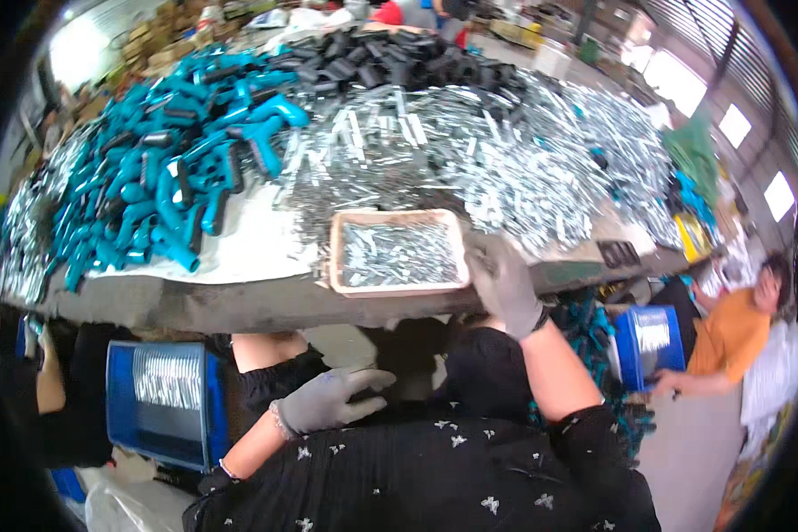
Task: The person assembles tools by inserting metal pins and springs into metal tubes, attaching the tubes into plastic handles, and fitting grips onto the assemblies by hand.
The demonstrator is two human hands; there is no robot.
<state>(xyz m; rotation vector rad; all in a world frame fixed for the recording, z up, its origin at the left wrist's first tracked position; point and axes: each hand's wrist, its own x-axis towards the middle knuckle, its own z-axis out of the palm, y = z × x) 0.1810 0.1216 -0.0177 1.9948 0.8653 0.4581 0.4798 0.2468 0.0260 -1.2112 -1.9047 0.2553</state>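
My left hand (335,401), in a grey glove, hovers above my lap with its fingers stretched apart and nothing in them. My right hand (504,285), gloved the same way, is at the table's front edge, beside the right rim of a shallow pale tray (335,257). Its fingertips blur into the metal behind them, so I cannot see whether they grip anything. Many small shiny metal pieces (399,253) lie in the tray. Behind it spreads a broad heap of loose silvery metal strips (532,168).
Teal curved plastic parts (151,177) are piled at the left, black ones (381,58) at the back. A blue crate (207,399) with metal strips stands low at my left. At right, a person in orange (736,328) reaches toward another blue crate (625,350). A dark slotted piece (618,254) lies near the edge.
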